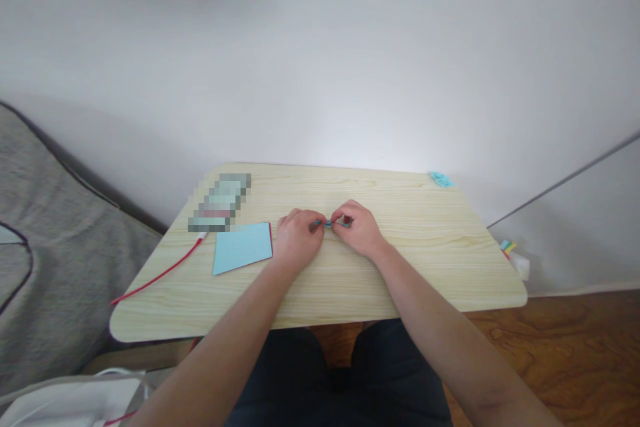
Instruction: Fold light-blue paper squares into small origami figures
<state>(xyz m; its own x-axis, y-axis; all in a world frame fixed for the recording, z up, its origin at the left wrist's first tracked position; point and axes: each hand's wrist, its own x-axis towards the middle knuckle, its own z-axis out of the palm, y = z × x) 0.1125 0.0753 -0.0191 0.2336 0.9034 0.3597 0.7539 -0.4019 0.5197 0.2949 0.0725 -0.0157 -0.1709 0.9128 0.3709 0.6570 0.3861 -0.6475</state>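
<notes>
My left hand (297, 240) and my right hand (359, 227) meet at the middle of a light wooden table (425, 267). Both pinch a small blue folded paper piece (324, 223) between their fingertips, just above the tabletop. Each hand's fingers are curled closed on it. Most of the piece is hidden by the fingers. A light blue paper sheet (243, 247) with a red underside lies flat just left of my left hand.
A blurred-out flat object (220, 203) lies at the table's back left, with a red cable (160, 273) running off the left edge. A small blue folded piece (441, 179) sits at the back right corner. Coloured papers (509, 247) show past the right edge. Grey fabric lies left.
</notes>
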